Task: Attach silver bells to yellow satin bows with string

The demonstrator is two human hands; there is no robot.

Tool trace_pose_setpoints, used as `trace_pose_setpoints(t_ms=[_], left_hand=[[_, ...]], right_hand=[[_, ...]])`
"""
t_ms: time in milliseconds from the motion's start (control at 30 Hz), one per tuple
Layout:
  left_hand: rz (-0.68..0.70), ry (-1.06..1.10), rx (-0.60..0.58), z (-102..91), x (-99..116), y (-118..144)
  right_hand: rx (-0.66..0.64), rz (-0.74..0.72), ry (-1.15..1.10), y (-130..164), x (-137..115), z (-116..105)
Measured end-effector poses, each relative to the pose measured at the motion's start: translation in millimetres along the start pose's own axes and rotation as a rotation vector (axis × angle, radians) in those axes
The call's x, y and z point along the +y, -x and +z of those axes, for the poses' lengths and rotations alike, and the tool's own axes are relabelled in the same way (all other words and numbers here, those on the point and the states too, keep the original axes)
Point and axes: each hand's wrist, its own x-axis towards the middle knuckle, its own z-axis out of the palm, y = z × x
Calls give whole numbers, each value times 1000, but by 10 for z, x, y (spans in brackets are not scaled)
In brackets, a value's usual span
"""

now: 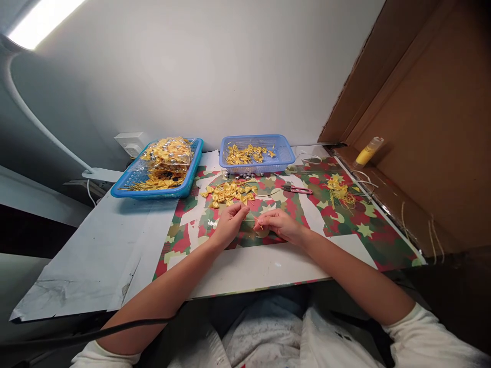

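Note:
My left hand (229, 223) is closed in a pinch above the patterned table cover, holding one end of a thin yellow thread (250, 220). Opposite it, my right hand (282, 225) pinches the other end, with a small yellowish bit at its fingertips too small to make out. The thread spans the short gap between both hands. Just beyond my left hand lies a loose pile of yellow ribbon bows (230, 193) with thin stems. Pink-handled thread snips (301, 190) lie beyond my right hand.
A blue basket (153, 192) at back left holds bagged and loose bows. A lighter blue basket (286, 162) holds more, with silver beads (245, 176) before it. Tangled yellow threads (341, 195) lie right. A yellow-filled tube (368, 152) stands by the cardboard wall (422, 112).

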Motion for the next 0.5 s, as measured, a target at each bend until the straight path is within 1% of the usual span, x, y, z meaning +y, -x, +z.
trace_pose_setpoints(t_ms=[500], left_hand=[[-34,-28,120,-19,-2,1]], right_hand=[[8,-9,73,-11,53,-60]])
